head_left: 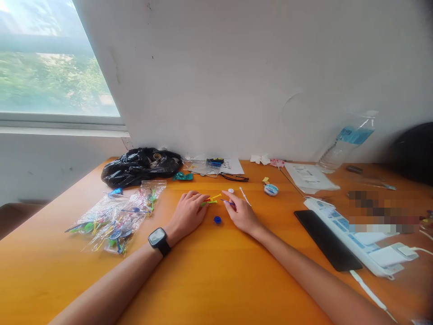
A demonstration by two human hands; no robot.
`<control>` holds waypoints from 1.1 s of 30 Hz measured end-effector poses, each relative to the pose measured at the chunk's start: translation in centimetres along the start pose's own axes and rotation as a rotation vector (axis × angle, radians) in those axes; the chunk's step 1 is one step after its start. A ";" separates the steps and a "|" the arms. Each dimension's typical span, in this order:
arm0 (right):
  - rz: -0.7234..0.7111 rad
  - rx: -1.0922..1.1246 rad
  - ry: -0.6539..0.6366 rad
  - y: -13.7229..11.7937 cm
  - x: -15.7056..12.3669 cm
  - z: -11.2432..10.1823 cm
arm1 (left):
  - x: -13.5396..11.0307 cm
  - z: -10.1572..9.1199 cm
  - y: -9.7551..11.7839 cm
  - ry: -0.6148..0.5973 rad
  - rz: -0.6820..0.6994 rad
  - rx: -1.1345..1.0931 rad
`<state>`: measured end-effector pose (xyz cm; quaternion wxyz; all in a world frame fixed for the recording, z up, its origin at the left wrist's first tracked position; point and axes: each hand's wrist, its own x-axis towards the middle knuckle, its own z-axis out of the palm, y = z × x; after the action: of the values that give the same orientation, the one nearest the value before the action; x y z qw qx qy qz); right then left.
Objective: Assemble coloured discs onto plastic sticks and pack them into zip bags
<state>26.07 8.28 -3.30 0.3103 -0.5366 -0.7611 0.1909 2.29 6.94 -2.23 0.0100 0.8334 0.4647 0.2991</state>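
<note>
My left hand (191, 208), with a dark watch on the wrist, rests palm down on the wooden table. Its fingers lie loosely beside yellow plastic sticks (214, 197) and a green stick (211, 202); a bit of red shows there, and the fingers partly hide these pieces. Between thumb and index finger, my right hand (242, 215) pinches a thin dark-blue plastic stick (226, 201). Nearer to me, between the hands, sits a small round blue piece (217, 220). A white disc (230, 191) and a white stick (245, 196) lie just beyond my right hand.
Clear bags of coloured plastic parts (118, 221) lie left, before a black plastic bag (142, 167). Papers (233, 166), black glasses (234, 178) and a tape dispenser (271, 189) lie farther back. On the right are a black phone (326, 239), a power strip (341, 230) and a bottle (348, 142).
</note>
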 end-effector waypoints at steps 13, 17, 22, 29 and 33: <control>0.007 -0.008 0.019 -0.3 0.3 0.1 | 0.1 -0.1 0.0 -0.021 -0.029 -0.024; -0.011 -0.038 0.030 -0.3 0.3 0.2 | 0.0 0.1 -0.2 -0.025 -0.015 -0.039; -0.011 -0.065 0.012 -0.5 0.2 0.2 | -0.1 0.2 -0.3 0.013 -0.030 -0.055; -0.015 -0.087 0.006 -0.4 0.2 0.2 | -0.2 0.2 -0.3 0.004 -0.033 -0.059; -0.013 -0.073 0.002 -0.5 0.2 0.1 | -0.2 0.5 -0.3 -0.007 -0.050 -0.057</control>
<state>25.58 8.25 -3.00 0.2924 -0.5427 -0.7709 0.1605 2.19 7.08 -2.83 0.0430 0.8220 0.4765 0.3089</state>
